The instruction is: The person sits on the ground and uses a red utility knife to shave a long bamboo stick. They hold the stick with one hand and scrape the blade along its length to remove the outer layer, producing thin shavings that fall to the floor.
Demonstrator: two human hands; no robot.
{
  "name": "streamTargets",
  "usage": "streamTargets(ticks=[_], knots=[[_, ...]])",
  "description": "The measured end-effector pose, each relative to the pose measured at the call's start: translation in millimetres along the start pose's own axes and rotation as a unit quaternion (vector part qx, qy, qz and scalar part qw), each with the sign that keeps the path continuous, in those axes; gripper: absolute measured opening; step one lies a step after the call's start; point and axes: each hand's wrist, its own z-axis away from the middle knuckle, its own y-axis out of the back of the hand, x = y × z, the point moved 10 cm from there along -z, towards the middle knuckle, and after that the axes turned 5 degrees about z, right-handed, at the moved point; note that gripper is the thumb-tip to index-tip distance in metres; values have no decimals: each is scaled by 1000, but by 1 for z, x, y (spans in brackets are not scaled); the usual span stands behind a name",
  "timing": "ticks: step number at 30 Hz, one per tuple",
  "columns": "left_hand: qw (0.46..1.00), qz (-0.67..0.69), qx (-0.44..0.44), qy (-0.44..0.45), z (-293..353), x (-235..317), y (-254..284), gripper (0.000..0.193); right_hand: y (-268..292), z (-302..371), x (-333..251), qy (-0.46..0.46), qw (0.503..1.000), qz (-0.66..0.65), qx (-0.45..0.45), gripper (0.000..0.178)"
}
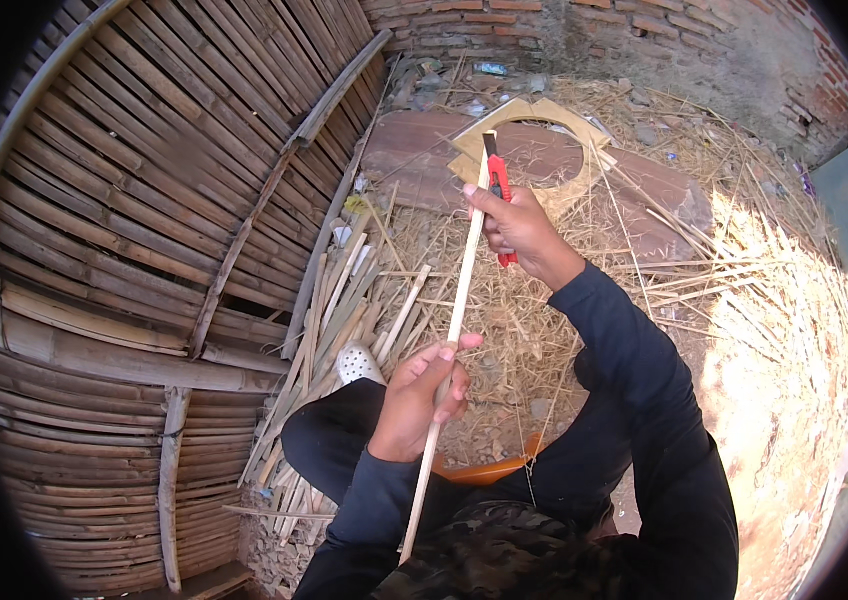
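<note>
A long pale bamboo strip (464,270) runs slantwise from my lap up to the far end of my reach. Partway down its length my left hand (422,395) is closed round it, thumb on top. My right hand (524,232) grips a red box cutter (499,182), its dark blade out and lying by the strip's far end. The thumb of that hand presses against the strip beside the cutter. How the other right fingers wrap the handle is partly hidden.
A slatted bamboo wall (134,180) stands close on my left, with a pile of cut strips (329,320) along its foot. Ahead, a yellowish board with a round hole (464,130) rests on brown planks (404,150). Shavings (514,330) cover the ground. A brick wall (704,60) closes the back.
</note>
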Motion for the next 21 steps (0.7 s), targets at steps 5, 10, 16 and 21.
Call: streamTargets(ticks=[5, 10, 16, 21], knots=[[994, -101, 5, 34, 47, -37, 8, 38, 65, -25, -14, 13, 994, -90, 59, 31], [993, -114, 15, 14, 66, -46, 16, 37, 82, -28, 4, -6, 994, -87, 69, 34], [982, -151, 100, -52, 53, -10, 15, 37, 45, 13, -37, 201, 914, 341, 89, 59], [983, -135, 96, -86, 47, 12, 8, 40, -45, 92, -31, 275, 736, 618, -37, 73]])
